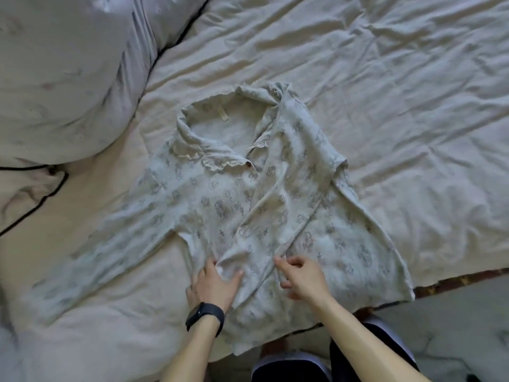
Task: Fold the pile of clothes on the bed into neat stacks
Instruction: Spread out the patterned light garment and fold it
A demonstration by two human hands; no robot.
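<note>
Pale printed cotton lies under your hands at the near edge of the bed (385, 92). Your left hand (214, 285), a dark band (205, 317) on its wrist, presses flat with fingers spread on the lower front of the shirt (248, 205). Your right hand (303, 277), just beside it, appears to pinch a raised ridge of the same cloth between thumb and forefinger. The two hands sit near each other but apart.

The shirt's long axis runs straight away from you: hem by your hands, lace-edged collar (220, 161) at the far end. Its right side is folded across the front, while the left sleeve (110, 235) lies stretched out to your left. That sleeve probably comes in next, and your left hand is nearer.

Count: two hands, one shirt, one bulky pillow (63, 78) far left, and one black-piped cloth (33, 194) below it, kind unclear.
</note>
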